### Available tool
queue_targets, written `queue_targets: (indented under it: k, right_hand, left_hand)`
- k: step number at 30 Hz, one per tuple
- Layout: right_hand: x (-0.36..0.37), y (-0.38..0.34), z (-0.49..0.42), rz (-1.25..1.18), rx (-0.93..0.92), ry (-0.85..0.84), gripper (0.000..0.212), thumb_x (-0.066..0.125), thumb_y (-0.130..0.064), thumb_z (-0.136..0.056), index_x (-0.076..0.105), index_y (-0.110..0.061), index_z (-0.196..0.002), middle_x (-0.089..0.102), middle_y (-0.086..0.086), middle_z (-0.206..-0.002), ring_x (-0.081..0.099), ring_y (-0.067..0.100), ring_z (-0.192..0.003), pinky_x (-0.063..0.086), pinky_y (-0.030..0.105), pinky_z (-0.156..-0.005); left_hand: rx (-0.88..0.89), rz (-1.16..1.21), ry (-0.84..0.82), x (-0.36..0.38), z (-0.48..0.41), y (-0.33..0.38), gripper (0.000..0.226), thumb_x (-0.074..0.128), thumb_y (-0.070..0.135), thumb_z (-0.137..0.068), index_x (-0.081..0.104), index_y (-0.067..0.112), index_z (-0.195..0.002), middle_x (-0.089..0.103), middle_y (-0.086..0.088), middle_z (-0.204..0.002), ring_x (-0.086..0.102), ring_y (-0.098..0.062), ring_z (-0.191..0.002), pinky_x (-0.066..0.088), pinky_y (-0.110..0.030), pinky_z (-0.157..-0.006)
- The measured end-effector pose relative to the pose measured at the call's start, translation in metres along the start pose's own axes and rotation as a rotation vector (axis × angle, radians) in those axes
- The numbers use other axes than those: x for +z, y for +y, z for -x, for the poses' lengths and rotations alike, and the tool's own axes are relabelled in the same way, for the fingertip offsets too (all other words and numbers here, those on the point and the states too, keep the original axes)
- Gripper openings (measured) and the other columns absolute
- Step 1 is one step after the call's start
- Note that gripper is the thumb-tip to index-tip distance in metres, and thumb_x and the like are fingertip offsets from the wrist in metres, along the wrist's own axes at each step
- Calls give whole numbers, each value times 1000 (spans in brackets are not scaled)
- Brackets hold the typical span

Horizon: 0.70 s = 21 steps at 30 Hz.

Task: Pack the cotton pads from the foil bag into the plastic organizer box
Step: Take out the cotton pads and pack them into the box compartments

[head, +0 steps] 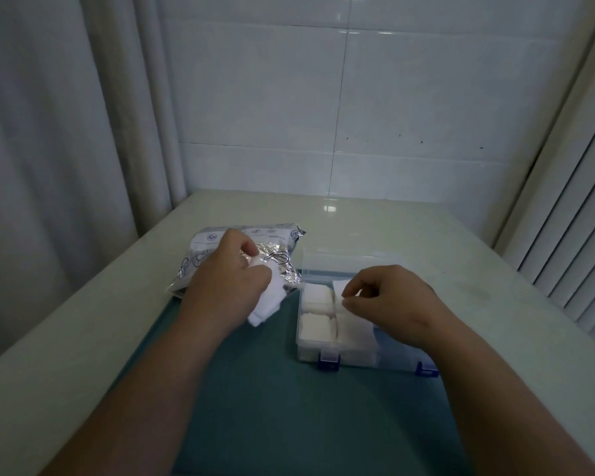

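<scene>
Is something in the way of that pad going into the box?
Nothing visible is. The right hand pinches a cotton pad just over the organizer box, whose lid stands open at the back. Other pads lie in nearby compartments.

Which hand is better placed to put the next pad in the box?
Right. The right hand pinches a pad over the box; the left hand grips a stack of pads beside the foil bag, off the box.

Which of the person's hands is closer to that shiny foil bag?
The left. The left hand is at the open end of the foil bag, gripping a stack of cotton pads. The right hand is off to the side, over the organizer box, pinching a single pad.
</scene>
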State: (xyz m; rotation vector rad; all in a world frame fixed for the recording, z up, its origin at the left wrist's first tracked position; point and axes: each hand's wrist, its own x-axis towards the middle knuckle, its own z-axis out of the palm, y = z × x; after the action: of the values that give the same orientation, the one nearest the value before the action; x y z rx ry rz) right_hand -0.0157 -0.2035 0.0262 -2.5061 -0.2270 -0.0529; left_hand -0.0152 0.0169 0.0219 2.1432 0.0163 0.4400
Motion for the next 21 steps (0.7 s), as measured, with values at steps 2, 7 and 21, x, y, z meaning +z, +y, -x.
queue_targets:
  k: [2, 7, 21]
  right_hand:
    - [0, 0, 0, -27, -3, 24, 4, 63, -30, -89, 67, -31, -88, 63, -13, -79, 57, 3, -68, 38, 12, -54]
    - [4, -2, -1, -165, -22, 82, 7, 64, -36, -88, 67, -30, -90, 68, -8, -84, 63, 8, -76, 48, 19, -63]
    - [23, -22, 3, -461, -45, -22, 25, 67, -22, -89, 46, -31, -99, 70, -3, -92, 68, 9, -65, 59, 24, -62]
  left_hand:
    - [-30, 178, -23, 3, -1, 2, 31, 58, 3, -80, 55, 27, -99, 49, 1, -66, 46, -16, -63, 33, -32, -59]
    - [-140, 419, -165, 13, -2, -2, 31, 71, 12, -78, 66, 34, -98, 73, 2, -97, 69, -20, -87, 53, -39, -77]
    - [-267, 540, -387, 22, -2, -12, 38, 73, -10, -75, 62, 9, -106, 71, -21, -101, 69, -36, -95, 59, -46, -80]
